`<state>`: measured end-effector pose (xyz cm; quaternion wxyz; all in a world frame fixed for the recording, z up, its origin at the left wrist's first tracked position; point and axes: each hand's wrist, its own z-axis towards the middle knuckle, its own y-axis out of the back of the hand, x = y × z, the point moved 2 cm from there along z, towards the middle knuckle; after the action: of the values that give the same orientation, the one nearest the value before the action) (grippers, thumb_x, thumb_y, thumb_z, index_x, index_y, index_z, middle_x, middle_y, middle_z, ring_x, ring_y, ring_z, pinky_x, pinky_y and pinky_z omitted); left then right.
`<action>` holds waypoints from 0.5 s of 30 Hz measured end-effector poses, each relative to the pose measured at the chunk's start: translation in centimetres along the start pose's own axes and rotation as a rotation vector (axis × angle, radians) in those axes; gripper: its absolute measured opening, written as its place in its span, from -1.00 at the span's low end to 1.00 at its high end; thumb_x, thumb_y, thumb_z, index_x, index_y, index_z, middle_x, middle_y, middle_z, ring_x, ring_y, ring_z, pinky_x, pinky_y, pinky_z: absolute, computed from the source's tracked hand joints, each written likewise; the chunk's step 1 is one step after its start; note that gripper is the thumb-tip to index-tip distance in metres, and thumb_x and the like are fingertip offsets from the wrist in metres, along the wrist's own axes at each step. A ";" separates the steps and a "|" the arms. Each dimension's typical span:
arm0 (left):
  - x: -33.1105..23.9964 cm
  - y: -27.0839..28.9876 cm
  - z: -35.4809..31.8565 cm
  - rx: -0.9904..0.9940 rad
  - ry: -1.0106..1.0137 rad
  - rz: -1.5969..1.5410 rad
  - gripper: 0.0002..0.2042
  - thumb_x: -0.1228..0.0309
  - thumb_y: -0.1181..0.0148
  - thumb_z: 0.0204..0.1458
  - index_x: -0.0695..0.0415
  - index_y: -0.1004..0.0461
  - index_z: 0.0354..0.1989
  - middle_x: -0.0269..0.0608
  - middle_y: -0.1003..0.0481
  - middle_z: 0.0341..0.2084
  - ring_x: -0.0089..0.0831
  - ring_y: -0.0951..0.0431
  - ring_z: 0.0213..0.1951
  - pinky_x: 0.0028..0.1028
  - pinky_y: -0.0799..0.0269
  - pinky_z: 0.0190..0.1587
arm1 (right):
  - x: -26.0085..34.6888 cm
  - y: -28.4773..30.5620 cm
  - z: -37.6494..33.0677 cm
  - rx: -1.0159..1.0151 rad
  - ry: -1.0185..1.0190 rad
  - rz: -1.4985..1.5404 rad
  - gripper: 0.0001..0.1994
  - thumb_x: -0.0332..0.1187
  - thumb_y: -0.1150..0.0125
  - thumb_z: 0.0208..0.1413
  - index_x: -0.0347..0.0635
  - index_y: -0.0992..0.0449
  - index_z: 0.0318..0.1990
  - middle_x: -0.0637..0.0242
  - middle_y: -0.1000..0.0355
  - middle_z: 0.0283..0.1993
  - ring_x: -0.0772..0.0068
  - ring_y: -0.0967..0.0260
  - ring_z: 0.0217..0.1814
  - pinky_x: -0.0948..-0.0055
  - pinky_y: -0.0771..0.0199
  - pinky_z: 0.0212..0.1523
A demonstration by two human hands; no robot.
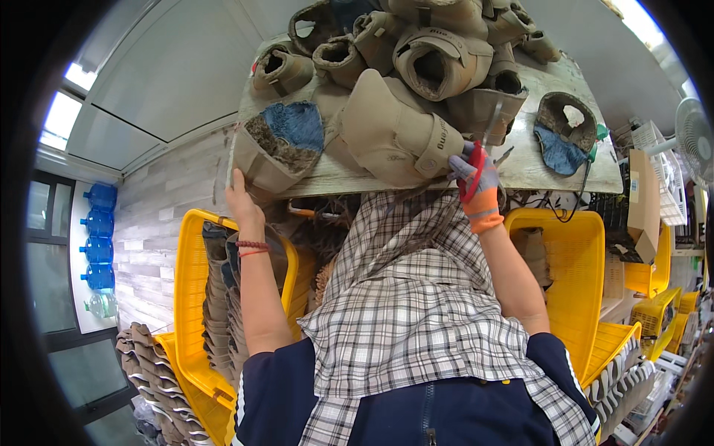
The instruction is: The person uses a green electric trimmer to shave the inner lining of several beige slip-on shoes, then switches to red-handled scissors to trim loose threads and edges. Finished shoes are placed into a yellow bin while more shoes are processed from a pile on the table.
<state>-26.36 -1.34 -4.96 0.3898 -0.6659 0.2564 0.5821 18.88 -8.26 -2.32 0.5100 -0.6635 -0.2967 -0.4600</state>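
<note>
My bare left hand [243,202], with red bead bracelets at the wrist, grips the lower left edge of a beige boot upper [255,167]. This upper lies on the table with its brown fleece and blue denim-like lining showing; some of my fingers are hidden. My right hand [482,183], in a grey and orange glove, is closed round red-handled scissors [473,172], the blades pointing away from me. Just left of the scissors lies a larger beige boot upper [394,137] with a strap.
More boot uppers [439,63] are heaped at the table's [342,181] far side. A lined piece [563,134] lies at the right, near a dark cord. Yellow baskets [187,297] with stacked pieces stand left, and another yellow basket [587,275] stands right. A fan [693,132] is far right.
</note>
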 end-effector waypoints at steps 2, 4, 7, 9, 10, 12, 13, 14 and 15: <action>0.2 1.2 -0.6 -0.071 -0.093 0.011 -0.67 0.27 -0.12 0.11 0.34 -0.37 -0.16 -0.13 -0.37 -0.18 -0.45 -0.37 -0.23 -0.43 -0.33 -0.13 | 1.7 -0.2 -1.4 -0.010 0.014 0.050 -0.71 -0.46 -0.23 0.02 -0.25 -0.40 -0.07 0.39 -0.42 -0.33 0.57 -0.33 -0.40 0.60 -0.32 -0.37; -2.5 -0.1 -4.9 -0.351 -0.512 0.416 -0.78 0.41 -0.09 0.10 0.35 -0.35 -0.24 -0.17 -0.35 -0.26 -0.48 -0.35 -0.31 -0.46 -0.32 -0.19 | 3.3 1.1 -3.2 -0.010 0.030 0.170 -0.73 -0.42 -0.15 0.08 -0.24 -0.39 -0.05 0.37 -0.43 -0.30 0.55 -0.35 -0.34 0.60 -0.33 -0.34; -4.4 -2.6 -12.7 -0.094 -0.522 0.396 -0.87 0.52 0.00 0.15 0.29 -0.35 -0.18 -0.24 -0.38 -0.31 -0.47 -0.43 -0.27 -0.52 -0.36 -0.16 | 1.7 4.0 -5.5 0.224 -0.087 0.562 -0.69 -0.34 0.00 0.17 -0.21 -0.31 0.05 0.32 -0.32 -0.01 0.45 -0.26 0.02 0.48 -0.30 -0.03; -5.0 -6.1 -18.1 0.433 -0.354 0.468 -0.92 0.58 0.00 0.12 0.25 -0.40 -0.24 -0.27 -0.40 -0.31 -0.53 -0.44 -0.31 -0.53 -0.40 -0.19 | 0.5 4.3 -7.5 0.520 -0.257 1.014 -0.67 -0.33 0.05 0.18 -0.22 -0.27 0.08 0.29 -0.28 0.05 0.41 -0.20 0.11 0.45 -0.25 0.08; -3.6 -7.4 -19.5 0.713 -0.322 0.473 -0.81 0.61 0.00 0.09 0.23 -0.40 -0.12 -0.25 -0.41 -0.24 -0.53 -0.45 -0.26 -0.56 -0.38 -0.14 | -0.1 3.9 -8.3 0.512 -0.276 1.004 -0.67 -0.32 0.05 0.18 -0.22 -0.27 0.08 0.29 -0.28 0.04 0.40 -0.21 0.10 0.45 -0.25 0.07; -3.9 -10.4 -22.8 0.943 -0.078 0.301 -0.55 0.67 -0.02 -0.01 0.15 -0.31 0.13 -0.18 -0.37 -0.03 -0.46 -0.45 -0.14 -0.52 -0.35 -0.08 | -0.9 3.0 -9.6 0.488 -0.339 0.978 -0.67 -0.30 0.04 0.18 -0.21 -0.28 0.06 0.29 -0.29 0.02 0.40 -0.22 0.07 0.46 -0.27 0.05; -4.1 -11.4 -23.3 1.039 -0.121 0.235 -0.49 0.68 -0.02 -0.01 0.15 -0.25 0.19 -0.15 -0.32 0.06 -0.45 -0.44 -0.08 -0.51 -0.34 -0.07 | -1.3 2.4 -10.2 0.466 -0.352 0.937 -0.67 -0.29 0.03 0.18 -0.21 -0.29 0.06 0.29 -0.30 0.01 0.40 -0.23 0.05 0.46 -0.27 0.04; -3.0 -11.4 -23.8 1.038 -0.083 0.151 -0.50 0.68 0.01 0.00 0.19 -0.24 0.19 -0.14 -0.35 0.04 -0.43 -0.42 -0.05 -0.51 -0.35 -0.04 | -1.8 2.1 -10.8 0.445 -0.365 0.889 -0.67 -0.29 0.03 0.18 -0.21 -0.29 0.05 0.29 -0.30 0.00 0.40 -0.23 0.04 0.46 -0.28 0.03; -3.5 -12.5 -24.4 1.069 0.186 -0.039 -0.54 0.62 0.01 0.04 0.20 -0.24 0.19 -0.15 -0.38 0.01 -0.42 -0.42 -0.04 -0.47 -0.34 -0.01 | -2.5 2.0 -11.4 0.420 -0.373 0.840 -0.67 -0.28 0.03 0.18 -0.21 -0.30 0.05 0.29 -0.31 -0.01 0.40 -0.24 0.02 0.47 -0.28 0.02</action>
<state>-3.07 -14.63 1.62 0.6606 -0.4282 0.5378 0.3016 16.11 -19.47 -4.74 0.7118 -0.6796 -0.1764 -0.0190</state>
